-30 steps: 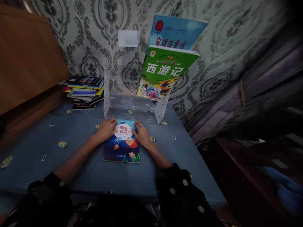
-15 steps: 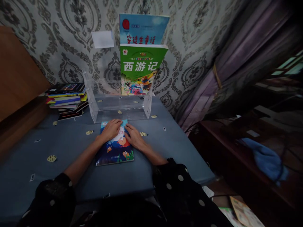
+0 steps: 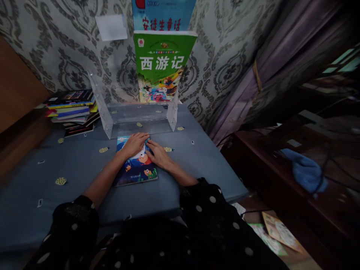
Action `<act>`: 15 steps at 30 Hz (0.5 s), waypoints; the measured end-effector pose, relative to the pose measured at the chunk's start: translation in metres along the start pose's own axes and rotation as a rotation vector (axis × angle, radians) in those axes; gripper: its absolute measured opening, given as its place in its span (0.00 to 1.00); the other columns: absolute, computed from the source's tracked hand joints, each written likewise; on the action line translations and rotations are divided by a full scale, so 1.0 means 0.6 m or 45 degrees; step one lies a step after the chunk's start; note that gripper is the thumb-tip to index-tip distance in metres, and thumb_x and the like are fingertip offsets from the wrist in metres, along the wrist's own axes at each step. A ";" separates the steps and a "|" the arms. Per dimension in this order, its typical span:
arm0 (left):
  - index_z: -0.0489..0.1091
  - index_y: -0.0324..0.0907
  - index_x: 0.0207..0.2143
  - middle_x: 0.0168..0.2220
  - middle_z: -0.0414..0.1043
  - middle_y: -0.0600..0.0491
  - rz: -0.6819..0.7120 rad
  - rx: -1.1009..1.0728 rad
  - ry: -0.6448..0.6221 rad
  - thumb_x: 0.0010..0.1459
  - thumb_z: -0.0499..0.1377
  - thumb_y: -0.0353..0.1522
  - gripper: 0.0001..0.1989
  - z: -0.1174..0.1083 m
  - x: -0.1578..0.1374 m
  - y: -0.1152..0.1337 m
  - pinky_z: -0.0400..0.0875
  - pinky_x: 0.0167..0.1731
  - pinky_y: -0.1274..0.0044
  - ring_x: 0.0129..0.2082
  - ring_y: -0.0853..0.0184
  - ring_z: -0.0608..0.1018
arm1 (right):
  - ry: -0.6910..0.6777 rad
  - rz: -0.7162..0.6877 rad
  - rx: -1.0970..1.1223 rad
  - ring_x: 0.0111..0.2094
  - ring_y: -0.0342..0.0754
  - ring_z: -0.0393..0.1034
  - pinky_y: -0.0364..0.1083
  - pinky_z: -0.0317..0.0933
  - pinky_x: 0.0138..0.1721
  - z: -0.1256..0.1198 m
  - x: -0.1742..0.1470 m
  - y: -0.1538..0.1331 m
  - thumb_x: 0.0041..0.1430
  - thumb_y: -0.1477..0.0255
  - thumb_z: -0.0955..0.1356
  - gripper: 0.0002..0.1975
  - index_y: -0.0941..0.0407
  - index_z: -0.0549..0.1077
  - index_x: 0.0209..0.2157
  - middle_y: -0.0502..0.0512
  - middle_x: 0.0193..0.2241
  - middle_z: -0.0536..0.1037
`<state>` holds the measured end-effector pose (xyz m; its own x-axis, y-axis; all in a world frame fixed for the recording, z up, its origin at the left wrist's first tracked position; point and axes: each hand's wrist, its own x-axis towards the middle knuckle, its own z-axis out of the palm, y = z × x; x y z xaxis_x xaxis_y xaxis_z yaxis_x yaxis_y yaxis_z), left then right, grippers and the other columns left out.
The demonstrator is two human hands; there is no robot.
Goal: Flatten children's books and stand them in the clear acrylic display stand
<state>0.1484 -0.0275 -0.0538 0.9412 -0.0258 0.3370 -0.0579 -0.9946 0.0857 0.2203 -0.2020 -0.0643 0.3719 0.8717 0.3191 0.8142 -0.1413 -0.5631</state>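
A dark blue picture book (image 3: 135,174) with cartoon fish on its cover lies closed on the blue tablecloth (image 3: 81,161). My left hand (image 3: 136,144) rests flat across the upper part of the cover, its fingers stretched out to the right. Over the book's right edge lies my right hand (image 3: 158,153), fingers extended toward the top corner and close to the left fingertips. Neither hand grips anything. Behind the book stands a clear acrylic rack (image 3: 140,125). A green book (image 3: 161,65) stands upright at its right side, in front of a light blue book (image 3: 168,15).
A stack of books (image 3: 71,112) sits left of the rack. White paper (image 3: 111,28) is on the patterned wall. To the right are a purple curtain (image 3: 233,108), a dark red cabinet (image 3: 253,161) with a blue cloth (image 3: 306,172), and books (image 3: 282,230) lower down.
The view has tilted down and shifted slightly, so the rack and books appear higher. My left hand has slid a little to the right across the cover; the right hand stays at the book's edge.
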 end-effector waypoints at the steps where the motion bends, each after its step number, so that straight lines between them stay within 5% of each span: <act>1: 0.70 0.42 0.57 0.58 0.72 0.46 0.007 -0.012 0.006 0.66 0.49 0.27 0.20 0.000 -0.001 0.000 0.68 0.54 0.64 0.57 0.59 0.73 | 0.005 -0.002 0.008 0.64 0.57 0.62 0.57 0.56 0.66 0.000 -0.002 0.000 0.65 0.71 0.64 0.21 0.64 0.71 0.57 0.70 0.61 0.69; 15: 0.70 0.43 0.57 0.58 0.72 0.47 0.056 -0.152 0.018 0.65 0.50 0.27 0.21 0.004 -0.025 0.012 0.66 0.59 0.64 0.58 0.61 0.73 | -0.001 -0.009 0.036 0.65 0.56 0.60 0.57 0.54 0.67 0.000 -0.025 -0.005 0.65 0.69 0.64 0.23 0.62 0.70 0.59 0.67 0.63 0.67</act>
<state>0.1344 -0.0344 -0.0603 0.9322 -0.0672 0.3557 -0.1394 -0.9735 0.1814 0.2121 -0.2142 -0.0674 0.3656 0.8730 0.3228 0.8042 -0.1217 -0.5818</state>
